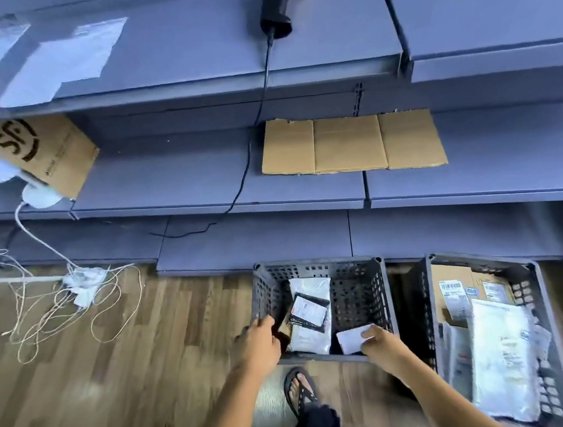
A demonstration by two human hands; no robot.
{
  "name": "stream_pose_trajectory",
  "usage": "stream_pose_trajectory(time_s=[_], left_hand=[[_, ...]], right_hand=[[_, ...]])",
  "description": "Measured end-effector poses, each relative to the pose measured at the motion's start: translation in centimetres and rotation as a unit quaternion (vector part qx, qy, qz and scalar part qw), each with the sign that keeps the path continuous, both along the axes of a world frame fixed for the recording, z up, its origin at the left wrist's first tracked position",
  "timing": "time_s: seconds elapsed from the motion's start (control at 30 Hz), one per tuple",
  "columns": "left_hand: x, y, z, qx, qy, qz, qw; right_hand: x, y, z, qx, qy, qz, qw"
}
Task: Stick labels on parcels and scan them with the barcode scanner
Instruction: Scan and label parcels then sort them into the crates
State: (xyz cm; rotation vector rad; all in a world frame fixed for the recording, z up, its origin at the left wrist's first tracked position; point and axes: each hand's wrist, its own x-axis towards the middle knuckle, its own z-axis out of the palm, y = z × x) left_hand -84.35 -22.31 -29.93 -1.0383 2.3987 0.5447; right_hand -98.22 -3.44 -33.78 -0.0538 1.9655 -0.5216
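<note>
A dark plastic crate (360, 295) stands on the floor below me with a few parcels inside: a black-edged labelled parcel (308, 312) and white mailers (311, 339). My left hand (258, 344) reaches in at the crate's left wall, fingers curled over its edge near a parcel. My right hand (380, 341) pinches a small white parcel (352, 339) at the crate's front right corner. The black and orange barcode scanner (279, 3) lies on the top shelf, its cable trailing down. White label sheets (62, 60) lie on the top shelf at left.
A second crate (543, 308) to the right holds labelled cardboard and bubble mailers. A flat cardboard sheet (352, 144) and an SF box (44, 153) sit on the middle shelf. A power strip with tangled cords (84, 282) lies on the wooden floor. My sandalled foot (300, 390) stands before the crate.
</note>
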Motion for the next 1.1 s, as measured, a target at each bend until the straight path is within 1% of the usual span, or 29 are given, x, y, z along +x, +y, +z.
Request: stream_pose_trajectory(time_s=[0.13, 0.27, 0.37, 0.43, 0.53, 0.57, 0.63, 0.67, 0.77, 0.83, 0.93, 1.0, 1.1], left_hand=[[0.2, -4.0, -2.3, 0.028, 0.002, 0.008, 1.0], [-0.4, -5.8, -8.0, 0.081, -0.005, 0.075, 0.994], [-1.3, -5.8, -15.4, 0.105, -0.011, 0.094, 0.99], [-2.0, -5.7, -20.2, 0.103, -0.013, 0.081, 0.991], [-2.8, -5.6, -28.0, 0.093, -0.031, 0.071, 0.993], [-2.9, -5.4, -30.1, 0.096, -0.032, 0.078, 0.992], [-2.9, -5.3, -33.3, 0.1, -0.029, 0.062, 0.993], [-2.8, -5.0, -35.7, 0.097, -0.027, 0.045, 0.994], [-2.6, -5.5, -40.5, 0.111, -0.023, 0.02, 0.993], [-2.1, -5.4, -44.1, 0.127, -0.029, 0.03, 0.991], [-1.9, -5.6, -47.3, 0.148, -0.019, 0.043, 0.988], [-1.9, -5.6, -49.0, 0.16, -0.01, 0.046, 0.986], [-1.5, -5.9, -50.7, 0.181, -0.014, 0.052, 0.982]], right_hand=[[-0.2, -2.0, -0.9, 0.029, 0.017, 0.012, 0.999], [-1.7, -4.2, -5.0, 0.053, 0.039, 0.043, 0.997], [-2.8, -6.6, -11.7, 0.07, 0.034, 0.074, 0.994], [-3.8, -8.3, -16.5, 0.077, 0.046, 0.112, 0.99], [-4.5, -10.9, -25.5, 0.09, 0.073, 0.176, 0.977], [-4.5, -11.6, -28.0, 0.093, 0.08, 0.189, 0.974], [-4.6, -13.0, -31.7, 0.083, 0.086, 0.208, 0.971], [-4.5, -13.5, -34.7, 0.08, 0.088, 0.215, 0.969], [-4.7, -15.1, -40.4, 0.09, 0.097, 0.254, 0.958], [-4.4, -16.1, -44.7, 0.101, 0.102, 0.27, 0.952], [-4.2, -17.4, -48.4, 0.086, 0.155, 0.29, 0.94], [-4.3, -17.7, -50.8, 0.087, 0.193, 0.313, 0.926], [-4.3, -17.7, -53.0, 0.132, 0.247, 0.355, 0.892]])
